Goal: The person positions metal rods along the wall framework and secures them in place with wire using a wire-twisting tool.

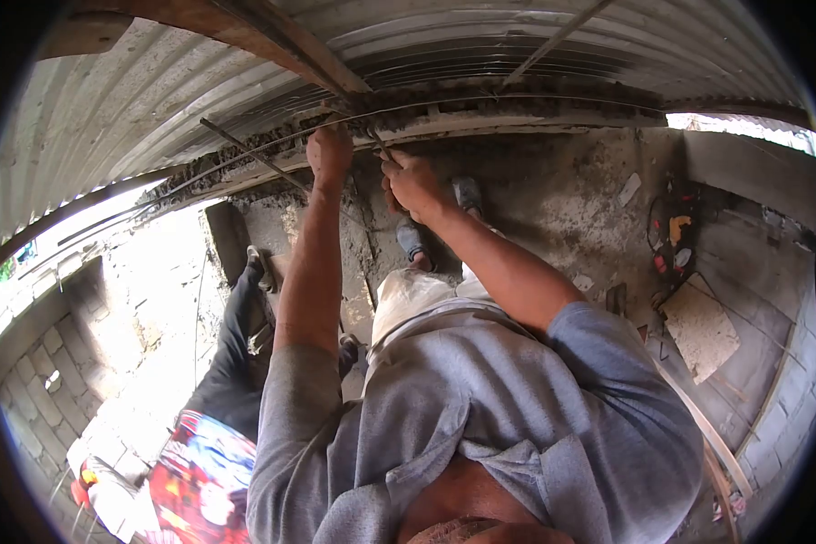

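Observation:
Both my hands are raised to a long rough beam [517, 121] under the corrugated metal roof. My left hand [329, 152] is closed in a fist against the beam, beside the lower end of a brown rafter [286, 41]; what it grips is too small to make out. To its right, my right hand [412, 184] is closed around a thin metal rod [378, 140], whose upper end reaches the beam. Thin bars [254, 152] run along and across the beam at the left.
At the lower left is another person [204, 467] in a colourful top and dark trousers. Boards and a light slab [700, 328] lie at the right, near small red and orange items [678, 228]. A block wall [45, 385] stands at the far left.

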A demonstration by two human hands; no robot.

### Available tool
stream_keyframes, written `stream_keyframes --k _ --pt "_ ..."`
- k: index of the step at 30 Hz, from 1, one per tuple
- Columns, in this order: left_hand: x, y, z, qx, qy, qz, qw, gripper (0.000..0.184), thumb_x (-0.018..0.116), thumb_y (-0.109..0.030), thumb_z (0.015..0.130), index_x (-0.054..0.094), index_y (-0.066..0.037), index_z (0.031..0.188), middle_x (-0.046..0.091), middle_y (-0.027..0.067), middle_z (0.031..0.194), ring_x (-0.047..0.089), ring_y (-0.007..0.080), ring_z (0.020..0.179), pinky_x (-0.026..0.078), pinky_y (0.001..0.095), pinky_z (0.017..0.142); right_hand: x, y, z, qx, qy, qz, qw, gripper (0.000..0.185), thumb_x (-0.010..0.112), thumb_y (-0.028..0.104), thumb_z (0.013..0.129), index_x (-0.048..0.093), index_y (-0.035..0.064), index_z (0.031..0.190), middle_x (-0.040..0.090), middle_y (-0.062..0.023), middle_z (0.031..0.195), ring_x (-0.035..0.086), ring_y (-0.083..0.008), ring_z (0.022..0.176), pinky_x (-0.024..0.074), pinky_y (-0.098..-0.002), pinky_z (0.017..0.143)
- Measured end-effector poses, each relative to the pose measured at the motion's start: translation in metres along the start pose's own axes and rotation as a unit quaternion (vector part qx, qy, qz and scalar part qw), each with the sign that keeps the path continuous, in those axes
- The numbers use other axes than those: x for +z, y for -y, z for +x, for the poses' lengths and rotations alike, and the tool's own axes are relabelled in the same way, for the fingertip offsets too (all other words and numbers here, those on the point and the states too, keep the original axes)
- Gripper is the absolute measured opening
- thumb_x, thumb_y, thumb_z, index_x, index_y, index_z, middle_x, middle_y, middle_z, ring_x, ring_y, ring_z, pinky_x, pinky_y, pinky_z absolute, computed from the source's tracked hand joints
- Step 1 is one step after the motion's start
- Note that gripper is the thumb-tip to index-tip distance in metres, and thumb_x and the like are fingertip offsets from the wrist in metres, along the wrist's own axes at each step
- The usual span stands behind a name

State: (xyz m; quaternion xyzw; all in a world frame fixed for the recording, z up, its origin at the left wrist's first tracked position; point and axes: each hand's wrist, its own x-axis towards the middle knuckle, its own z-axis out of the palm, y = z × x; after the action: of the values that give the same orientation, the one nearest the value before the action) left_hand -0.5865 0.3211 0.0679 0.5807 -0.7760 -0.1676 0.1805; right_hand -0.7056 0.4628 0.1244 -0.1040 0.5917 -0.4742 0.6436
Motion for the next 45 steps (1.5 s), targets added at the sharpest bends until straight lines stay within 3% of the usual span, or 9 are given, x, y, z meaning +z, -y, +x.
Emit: stream_keyframes --k 16,19,22,25,28,34,36,43,45 --pt "0.019 0.01 -0.003 0.192 0.106 0.195 0.956 0.023 0.069 -0.018 0.079 0.071 -0.011 0.1 0.07 0.0165 0.08 0.07 0.0343 0.075 0.056 0.0405 0.064 0.005 -0.007 0.002 -0.031 0.0 -0.044 0.999 0.019 0.049 0.019 0.1 0.061 0.0028 0.101 0.054 -0.004 0.063 0.051 -0.0141 0.046 0.0444 -0.0327 0.039" --pt "0.024 0.019 -0.005 0.062 0.087 -0.033 0.994 0.025 0.071 -0.019 0.074 0.072 -0.013 0.099 0.069 0.014 0.079 0.07 0.033 0.071 0.056 0.0406 0.063 0.008 -0.008 0.003 -0.038 -0.002 -0.026 0.999 0.019 0.048 0.019 0.101 0.057 0.0037 0.094 0.051 -0.0034 0.061 0.049 -0.0141 0.045 0.043 -0.0331 0.037" --pt "0.017 0.02 -0.004 0.288 0.063 0.105 0.95 0.025 0.074 -0.02 0.071 0.073 -0.012 0.094 0.069 0.0136 0.08 0.07 0.0311 0.07 0.056 0.0399 0.064 0.009 -0.009 0.007 -0.01 0.005 -0.017 1.0 0.019 0.046 0.019 0.102 0.057 0.0044 0.096 0.048 -0.0025 0.06 0.047 -0.0136 0.044 0.042 -0.033 0.036" --pt "0.038 0.03 -0.003 -0.011 0.143 -0.357 0.923 0.027 0.077 -0.024 0.068 0.073 -0.009 0.09 0.069 0.0136 0.083 0.07 0.0308 0.072 0.056 0.0401 0.066 0.009 -0.004 0.005 -0.006 0.011 -0.008 1.0 0.019 0.046 0.019 0.102 0.058 0.0048 0.098 0.047 -0.0018 0.06 0.046 -0.013 0.044 0.0416 -0.0328 0.035" --pt "0.008 0.003 -0.002 0.157 0.165 0.17 0.959 0.024 0.079 -0.021 0.073 0.073 -0.014 0.094 0.071 0.0095 0.1 0.07 0.0256 0.086 0.057 0.0369 0.073 0.004 -0.008 0.007 -0.017 0.044 0.028 0.999 0.019 0.047 0.02 0.102 0.059 0.0051 0.101 0.047 -0.0013 0.06 0.046 -0.0124 0.044 0.0419 -0.0327 0.035" --pt "-0.015 -0.004 -0.019 0.127 0.202 -0.21 0.948 0.025 0.073 -0.024 0.085 0.069 -0.005 0.101 0.07 0.014 0.102 0.069 0.0304 0.09 0.057 0.0414 0.073 -0.004 -0.007 0.008 -0.002 0.069 0.046 0.997 0.023 0.049 0.026 0.103 0.06 0.0058 0.103 0.047 0.0001 0.062 0.047 -0.0108 0.047 0.0443 -0.032 0.038" --pt "-0.01 -0.005 -0.019 -0.277 0.256 -0.669 0.64 0.027 0.067 -0.023 0.092 0.064 -0.001 0.108 0.067 0.0159 0.106 0.068 0.0313 0.092 0.058 0.0447 0.076 -0.007 -0.005 0.008 0.0 0.067 0.025 0.997 0.024 0.05 0.028 0.103 0.06 0.0062 0.102 0.047 0.0004 0.062 0.047 -0.0106 0.047 0.0446 -0.0321 0.039" --pt "0.012 0.015 -0.021 -0.149 0.259 -0.66 0.689 0.029 0.064 -0.02 0.095 0.06 0.002 0.114 0.064 0.016 0.106 0.066 0.0303 0.092 0.058 0.0449 0.079 -0.018 0.005 0.008 0.068 0.072 0.024 0.995 0.032 0.058 0.04 0.1 0.059 0.0081 0.1 0.045 0.0026 0.063 0.045 -0.0088 0.048 0.0417 -0.0302 0.043" --pt "0.002 0.001 -0.017 -0.234 0.309 -0.75 0.536 0.027 0.066 -0.02 0.095 0.061 0.002 0.111 0.064 0.0159 0.107 0.066 0.0292 0.092 0.057 0.0443 0.079 -0.022 0.005 0.011 0.066 0.085 0.025 0.994 0.033 0.059 0.041 0.1 0.059 0.008 0.101 0.044 0.0028 0.063 0.045 -0.0085 0.048 0.0408 -0.0294 0.043"
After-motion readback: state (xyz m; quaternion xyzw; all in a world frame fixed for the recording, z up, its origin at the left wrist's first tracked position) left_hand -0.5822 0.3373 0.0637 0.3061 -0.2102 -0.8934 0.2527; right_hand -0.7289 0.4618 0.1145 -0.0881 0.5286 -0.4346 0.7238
